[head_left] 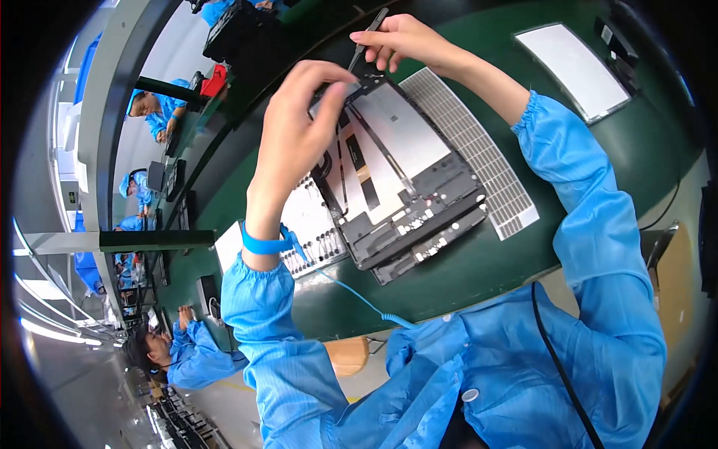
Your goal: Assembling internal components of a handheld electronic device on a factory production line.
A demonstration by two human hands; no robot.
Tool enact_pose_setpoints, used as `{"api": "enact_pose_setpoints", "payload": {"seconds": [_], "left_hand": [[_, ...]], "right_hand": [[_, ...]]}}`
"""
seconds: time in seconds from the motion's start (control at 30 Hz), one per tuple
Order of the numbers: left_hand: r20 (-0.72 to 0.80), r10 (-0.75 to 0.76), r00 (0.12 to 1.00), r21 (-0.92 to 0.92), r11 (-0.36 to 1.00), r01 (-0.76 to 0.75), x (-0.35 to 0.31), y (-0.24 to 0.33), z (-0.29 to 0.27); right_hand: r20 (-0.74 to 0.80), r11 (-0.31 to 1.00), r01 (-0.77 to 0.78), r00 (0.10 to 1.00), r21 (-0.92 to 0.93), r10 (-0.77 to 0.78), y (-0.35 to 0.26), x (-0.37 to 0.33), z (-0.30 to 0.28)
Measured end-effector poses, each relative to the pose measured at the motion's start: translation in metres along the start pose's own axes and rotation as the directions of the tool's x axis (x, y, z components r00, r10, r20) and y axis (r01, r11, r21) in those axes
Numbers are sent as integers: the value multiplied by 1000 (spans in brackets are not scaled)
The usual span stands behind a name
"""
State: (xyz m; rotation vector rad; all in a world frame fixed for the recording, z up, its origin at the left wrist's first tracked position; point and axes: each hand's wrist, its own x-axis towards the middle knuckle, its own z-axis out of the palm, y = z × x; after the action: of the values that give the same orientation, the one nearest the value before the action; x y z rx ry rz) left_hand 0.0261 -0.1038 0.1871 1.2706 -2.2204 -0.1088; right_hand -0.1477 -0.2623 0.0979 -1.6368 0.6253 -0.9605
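Observation:
An opened flat electronic device (400, 135), with a silver inner plate, black frame and thin ribbon cables, lies tilted on the green bench. My right hand (407, 46) is closed on dark tweezers (371, 34) above the device's far edge. Their tips point down toward its top corner. Over the far left corner hovers my left hand (299, 123), slightly blurred, thumb and forefinger curved apart. Nothing shows between them, though this hand hides part of the frame. A blue wrist strap (263, 239) with a coiled cord circles my left wrist.
Left of the device is a white tray (329, 258) with rows of small dark parts. A sheet with a pale grid (479, 150) lies along its right side. Farther right sits a white panel (574, 73). Metal posts (97, 150) and co-workers in blue are at left.

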Motion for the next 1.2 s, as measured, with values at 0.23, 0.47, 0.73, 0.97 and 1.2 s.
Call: {"api": "enact_pose_setpoints", "payload": {"seconds": [0.23, 0.47, 0.73, 0.97, 1.2], "left_hand": [[-80, -94, 992, -5, 996, 94, -15, -60, 24], [-33, -137, 990, -9, 991, 136, -15, -49, 26], [-45, -121, 992, -5, 993, 121, -16, -47, 26], [-37, -138, 990, -7, 990, 138, -16, -45, 26], [6, -138, 990, 13, 990, 138, -17, -43, 25]], "right_hand": [[-1, 999, 25, 1000, -37, -25, 15, 10, 10], [-13, 1000, 19, 1000, -22, -19, 16, 8, 12], [19, 999, -34, 999, 4, 34, 17, 10, 9], [-9, 1000, -5, 1000, -27, 4, 17, 9, 12], [-10, 999, -9, 1000, -44, 8, 16, 10, 13]]}}
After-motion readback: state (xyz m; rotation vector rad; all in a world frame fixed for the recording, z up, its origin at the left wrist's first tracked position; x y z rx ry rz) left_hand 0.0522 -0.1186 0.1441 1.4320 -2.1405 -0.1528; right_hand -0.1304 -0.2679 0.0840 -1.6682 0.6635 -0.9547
